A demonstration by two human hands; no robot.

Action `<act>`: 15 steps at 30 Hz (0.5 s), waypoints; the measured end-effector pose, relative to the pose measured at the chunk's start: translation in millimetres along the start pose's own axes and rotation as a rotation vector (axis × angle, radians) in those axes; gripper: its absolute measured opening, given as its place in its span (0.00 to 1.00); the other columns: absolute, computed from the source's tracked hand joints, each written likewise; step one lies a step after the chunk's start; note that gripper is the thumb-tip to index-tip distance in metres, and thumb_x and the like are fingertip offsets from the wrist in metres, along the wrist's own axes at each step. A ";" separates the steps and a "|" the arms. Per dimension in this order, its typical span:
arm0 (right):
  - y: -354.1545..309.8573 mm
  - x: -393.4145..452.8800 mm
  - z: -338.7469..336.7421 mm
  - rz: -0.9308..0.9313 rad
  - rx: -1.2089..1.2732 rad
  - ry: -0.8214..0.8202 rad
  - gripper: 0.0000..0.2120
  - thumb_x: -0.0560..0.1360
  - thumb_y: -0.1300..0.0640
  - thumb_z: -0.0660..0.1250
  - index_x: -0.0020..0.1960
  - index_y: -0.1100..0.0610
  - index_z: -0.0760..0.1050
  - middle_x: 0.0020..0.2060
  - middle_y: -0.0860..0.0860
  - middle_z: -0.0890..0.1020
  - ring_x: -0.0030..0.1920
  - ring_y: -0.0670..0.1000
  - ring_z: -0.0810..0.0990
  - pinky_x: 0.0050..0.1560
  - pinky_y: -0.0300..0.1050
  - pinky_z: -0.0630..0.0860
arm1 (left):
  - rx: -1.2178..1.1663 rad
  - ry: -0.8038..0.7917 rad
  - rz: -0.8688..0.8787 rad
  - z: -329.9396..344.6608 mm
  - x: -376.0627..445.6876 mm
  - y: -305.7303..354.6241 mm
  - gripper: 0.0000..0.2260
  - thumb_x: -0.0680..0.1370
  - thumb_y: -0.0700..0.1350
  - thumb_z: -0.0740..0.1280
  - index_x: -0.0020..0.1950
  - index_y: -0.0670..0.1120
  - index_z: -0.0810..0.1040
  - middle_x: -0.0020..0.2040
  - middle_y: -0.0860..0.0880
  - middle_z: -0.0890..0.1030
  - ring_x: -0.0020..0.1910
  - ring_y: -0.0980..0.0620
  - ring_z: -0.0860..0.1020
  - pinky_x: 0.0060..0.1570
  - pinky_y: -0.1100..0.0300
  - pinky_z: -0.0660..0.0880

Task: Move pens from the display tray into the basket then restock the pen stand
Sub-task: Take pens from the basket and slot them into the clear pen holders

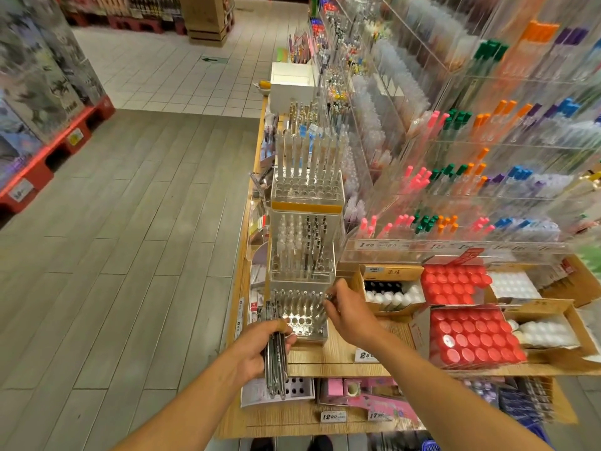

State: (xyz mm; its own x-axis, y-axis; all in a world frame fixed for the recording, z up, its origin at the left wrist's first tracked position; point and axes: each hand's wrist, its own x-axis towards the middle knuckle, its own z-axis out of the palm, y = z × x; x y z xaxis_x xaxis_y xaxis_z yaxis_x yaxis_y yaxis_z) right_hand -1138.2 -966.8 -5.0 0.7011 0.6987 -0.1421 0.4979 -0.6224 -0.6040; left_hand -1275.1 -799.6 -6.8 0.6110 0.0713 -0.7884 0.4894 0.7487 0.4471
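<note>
From the head camera, the left hand has its fingers wrapped round a bunch of pens, low by the front of the clear pen stand on the wooden shelf. The right hand pinches 1 pen at the stand's top right corner. Red-lidded jars sit well to the right.
</note>
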 end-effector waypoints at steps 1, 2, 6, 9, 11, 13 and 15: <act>0.5 1.3 1.5 -0.002 -0.017 -0.011 0.06 0.82 0.52 0.59 0.49 0.52 0.63 0.39 0.50 0.76 0.39 0.51 0.76 0.40 0.52 0.76 | 0.001 -0.005 0.002 -0.9 0.1 0.1 0.10 0.77 0.32 0.67 0.58 0.33 0.74 0.44 0.36 0.79 0.36 0.45 0.80 0.31 0.57 0.81; 0.9 2.8 2.6 0.001 -0.037 -0.017 0.05 0.81 0.52 0.59 0.50 0.52 0.64 0.40 0.50 0.77 0.40 0.51 0.76 0.41 0.52 0.76 | -0.001 -0.005 0.005 -1.6 0.3 0.3 0.10 0.78 0.33 0.66 0.58 0.33 0.74 0.45 0.35 0.80 0.37 0.45 0.80 0.32 0.56 0.82; 7.1 5.6 8.9 -0.039 -0.174 0.050 0.06 0.80 0.52 0.62 0.53 0.54 0.69 0.47 0.48 0.74 0.48 0.50 0.73 0.49 0.45 0.73 | 0.000 -0.005 0.006 -3.2 0.6 0.7 0.09 0.78 0.33 0.66 0.58 0.31 0.75 0.44 0.35 0.80 0.37 0.44 0.80 0.33 0.56 0.81; 9.8 8.7 13.3 -0.041 -0.234 0.108 0.09 0.78 0.53 0.65 0.56 0.55 0.74 0.51 0.48 0.71 0.51 0.48 0.72 0.52 0.42 0.73 | -0.008 -0.008 0.013 -3.3 1.5 0.3 0.11 0.78 0.32 0.65 0.60 0.31 0.74 0.45 0.35 0.80 0.37 0.44 0.80 0.32 0.56 0.81; 7.9 12.3 17.4 0.000 -0.253 0.116 0.09 0.77 0.53 0.66 0.56 0.55 0.75 0.51 0.47 0.70 0.50 0.47 0.71 0.48 0.37 0.72 | -0.018 -0.012 0.019 -2.6 2.8 0.2 0.12 0.78 0.32 0.65 0.61 0.30 0.74 0.44 0.35 0.81 0.36 0.44 0.81 0.31 0.56 0.81; 4.7 15.4 21.7 0.069 -0.238 0.108 0.10 0.77 0.52 0.67 0.56 0.55 0.75 0.50 0.46 0.69 0.47 0.46 0.71 0.42 0.34 0.69 | -0.024 -0.027 0.023 -0.4 3.3 0.8 0.12 0.77 0.32 0.66 0.61 0.30 0.74 0.43 0.35 0.81 0.35 0.44 0.81 0.31 0.56 0.81; 2.1 17.1 26.6 0.085 -0.273 0.094 0.10 0.77 0.52 0.67 0.57 0.54 0.76 0.50 0.47 0.70 0.50 0.47 0.72 0.45 0.37 0.72 | -0.019 -0.053 0.022 3.7 3.5 0.6 0.11 0.77 0.31 0.66 0.59 0.31 0.74 0.42 0.35 0.81 0.35 0.45 0.81 0.32 0.56 0.81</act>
State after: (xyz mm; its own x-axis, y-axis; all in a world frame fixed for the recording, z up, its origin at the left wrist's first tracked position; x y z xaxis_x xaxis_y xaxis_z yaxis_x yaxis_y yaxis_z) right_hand -1138.8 -946.8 -29.5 0.7840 0.6123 -0.1021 0.5454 -0.7579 -0.3579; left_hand -1270.4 -801.3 -7.7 0.6540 0.0535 -0.7546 0.4635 0.7600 0.4556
